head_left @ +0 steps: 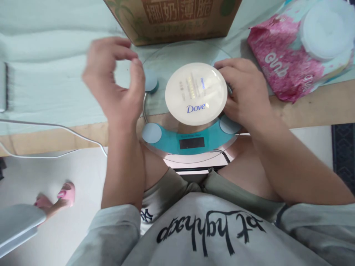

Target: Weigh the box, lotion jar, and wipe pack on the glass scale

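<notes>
A round cream-coloured Dove jar (191, 88), its printed top facing up, is over the glass bathroom scale (172, 142). My right hand (244, 88) grips the jar by its right edge, fingers on top and thumb low on the side. Whether the jar rests on the glass or hangs just above it I cannot tell. To the left, my left hand (116, 77) is raised over the scale's left edge. Its fingers are loosely curled, the thumb close to the index fingertip, with nothing seen between them. The scale has teal trim and a dark, blank display (192, 143).
Behind the scale stands a brown cardboard box (177, 22). A pink wipes pack (285, 59) with a white lid lies at right. A white cable (55, 125) crosses the table edge at left. Another person's feet in pink slippers (68, 194) show on the floor.
</notes>
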Available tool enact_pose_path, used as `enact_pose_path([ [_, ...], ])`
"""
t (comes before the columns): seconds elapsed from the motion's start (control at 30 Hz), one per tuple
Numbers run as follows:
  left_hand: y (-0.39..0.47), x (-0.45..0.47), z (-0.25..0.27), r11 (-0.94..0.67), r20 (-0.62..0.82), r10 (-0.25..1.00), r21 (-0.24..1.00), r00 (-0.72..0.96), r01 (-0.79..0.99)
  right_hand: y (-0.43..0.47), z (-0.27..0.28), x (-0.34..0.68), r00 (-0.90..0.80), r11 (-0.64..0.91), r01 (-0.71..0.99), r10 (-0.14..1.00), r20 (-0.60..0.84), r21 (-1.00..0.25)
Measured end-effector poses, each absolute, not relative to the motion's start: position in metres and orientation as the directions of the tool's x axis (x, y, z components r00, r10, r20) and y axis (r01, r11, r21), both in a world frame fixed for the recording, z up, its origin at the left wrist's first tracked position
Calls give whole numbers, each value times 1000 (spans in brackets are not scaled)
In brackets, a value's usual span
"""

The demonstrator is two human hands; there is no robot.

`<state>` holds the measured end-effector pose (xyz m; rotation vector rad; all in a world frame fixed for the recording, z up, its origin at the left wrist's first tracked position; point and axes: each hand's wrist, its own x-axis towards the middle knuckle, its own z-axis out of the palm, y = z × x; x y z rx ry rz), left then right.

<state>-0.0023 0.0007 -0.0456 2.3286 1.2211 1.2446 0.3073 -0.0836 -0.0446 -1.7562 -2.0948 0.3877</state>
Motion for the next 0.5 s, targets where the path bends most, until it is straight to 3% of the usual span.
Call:
enact_pose_path([
  [0.07, -12, 6, -23, -735, 688, 660, 507, 303, 450, -84, -44, 306, -146, 182, 872, 983, 112, -454],
  [0.2, -34, 27, 1, -802, 499, 538, 551, 679, 231, -83, -45, 304, -148, 185, 863, 982, 114, -469],
  [0.27, -37, 34, -2, -836, 445, 436, 522, 782, 168, -82, -46, 304, -148, 184, 860, 983, 113, -476],
  [0.43, -26, 39, -24, -825, 507, 481, 538, 715, 173, -82, -45, 304, -146, 177, 851, 984, 101, -495],
  [0.5, -15, 32, -32, -861, 601, 456, 484, 656, 155, -82, -46, 304, -140, 171, 846, 985, 100, -506],
])
